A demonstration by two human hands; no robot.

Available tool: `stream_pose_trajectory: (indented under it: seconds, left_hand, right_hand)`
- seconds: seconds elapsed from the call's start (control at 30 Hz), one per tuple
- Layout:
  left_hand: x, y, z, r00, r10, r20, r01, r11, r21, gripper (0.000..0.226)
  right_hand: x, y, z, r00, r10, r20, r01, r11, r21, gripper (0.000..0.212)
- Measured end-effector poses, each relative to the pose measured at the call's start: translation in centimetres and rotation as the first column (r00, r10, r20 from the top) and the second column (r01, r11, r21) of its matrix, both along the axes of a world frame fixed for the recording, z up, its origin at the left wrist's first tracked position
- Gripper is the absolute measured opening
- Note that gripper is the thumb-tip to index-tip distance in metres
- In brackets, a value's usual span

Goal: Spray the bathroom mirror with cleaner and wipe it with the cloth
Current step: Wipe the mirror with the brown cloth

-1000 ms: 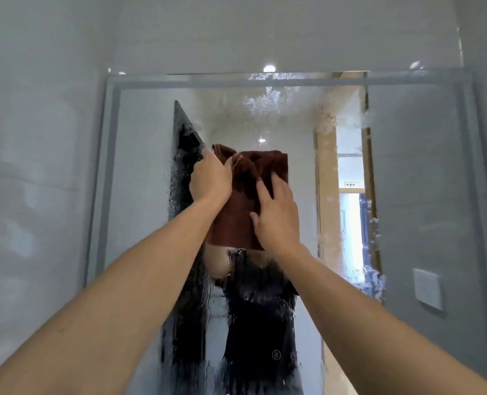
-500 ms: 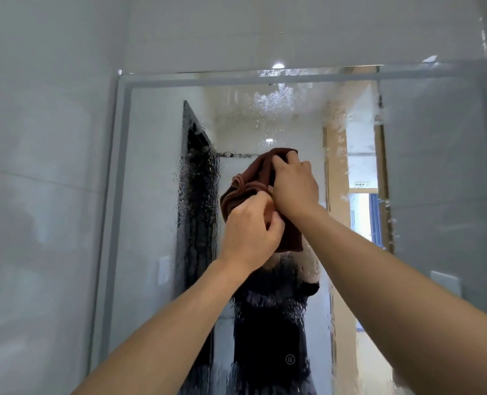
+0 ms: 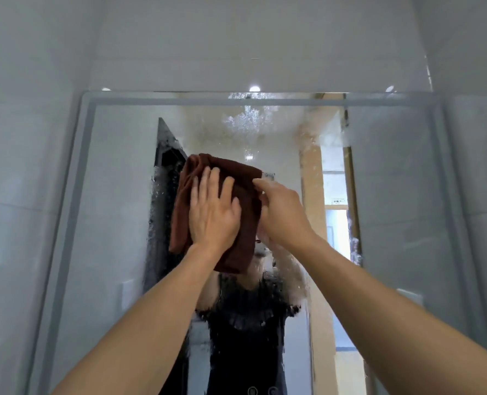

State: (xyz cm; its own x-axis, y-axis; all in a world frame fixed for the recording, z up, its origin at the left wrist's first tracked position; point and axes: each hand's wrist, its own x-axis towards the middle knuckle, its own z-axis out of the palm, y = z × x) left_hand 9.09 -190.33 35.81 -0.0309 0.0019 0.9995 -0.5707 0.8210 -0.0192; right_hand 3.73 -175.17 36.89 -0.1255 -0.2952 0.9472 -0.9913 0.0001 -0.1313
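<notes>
Head view, cloth hides reflected face

arms: both bare to past elbows, no sleeves in view
left hand: bare
right hand: bare
</notes>
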Motion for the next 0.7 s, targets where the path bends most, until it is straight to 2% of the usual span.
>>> stream_pose_trajectory:
  seconds: [0.17, 0.33, 0.43, 0.5, 0.57, 0.7]
  left_hand:
    - [-4.3, 4.0, 2.3, 0.997, 0.050, 0.051, -0.055, 0.992, 0.111, 0.076]
    - [-7.8, 8.1, 4.7, 0.938, 0.107, 0.329, -0.073, 0.991, -0.114, 0.083]
    - [-6.0, 6.0, 5.1, 0.921, 0.100, 0.377, -0.022, 0.978, -0.208, 0.077]
    - [-3.2, 2.8, 5.5, 0.936, 0.094, 0.339, -0.019, 0.975, -0.220, 0.073]
    - [0.9, -1.6, 6.1, 0.965, 0.119, 0.236, -0.087, 0.986, -0.142, 0.072]
    - [10.5, -10.7, 5.5, 0.978, 0.207, -0.023, -0.199, 0.962, 0.189, 0.076]
  right_hand:
    - [-4.2, 4.1, -1.3, 0.985, -0.175, -0.009, 0.173, 0.978, -0.119, 0.043]
    - [-6.0, 5.0, -1.8, 0.963, -0.269, 0.021, 0.267, 0.937, -0.227, 0.054]
    - [-4.9, 4.0, -1.5, 0.962, -0.271, 0.036, 0.271, 0.927, -0.259, 0.056]
    - [-3.9, 2.7, -1.2, 0.967, -0.255, -0.003, 0.246, 0.937, -0.250, 0.051]
    - [-2.9, 1.4, -0.9, 0.970, -0.240, -0.022, 0.231, 0.951, -0.204, 0.049]
    - [-0.8, -1.2, -0.4, 0.972, -0.226, -0.070, 0.217, 0.969, -0.117, 0.054]
